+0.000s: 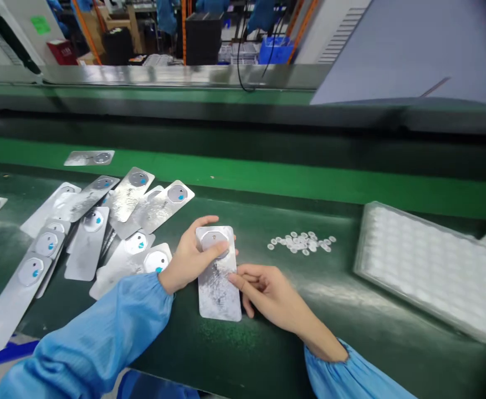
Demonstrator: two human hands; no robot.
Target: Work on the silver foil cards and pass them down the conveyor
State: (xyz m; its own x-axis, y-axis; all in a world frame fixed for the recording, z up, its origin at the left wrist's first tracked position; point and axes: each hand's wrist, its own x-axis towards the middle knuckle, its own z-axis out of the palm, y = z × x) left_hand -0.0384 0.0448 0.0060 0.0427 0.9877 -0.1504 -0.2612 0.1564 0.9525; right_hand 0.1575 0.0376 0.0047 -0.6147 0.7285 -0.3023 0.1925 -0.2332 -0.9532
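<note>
A flat silver rectangular plate (219, 291) with a round grey disc near its top stands out in the middle, held over the green table. My left hand (193, 256) grips its upper part, the thumb lying across the disc and the fingers behind. At the plate's right edge, my right hand (267, 293) pinches with thumb and fingers; whether a small piece is also between them is hidden. To the right lies a loose cluster of small clear round pieces (301, 243). Similar silver plates (87, 244), several with blue marks on their discs, are heaped to the left.
A clear tray (425, 271) filled with white pieces sits at the right. One silver plate (78, 159) rests on the bright green strip at the back. Beyond the metal ledge (143, 76) are a blue crate (276, 50), black boxes and people in blue.
</note>
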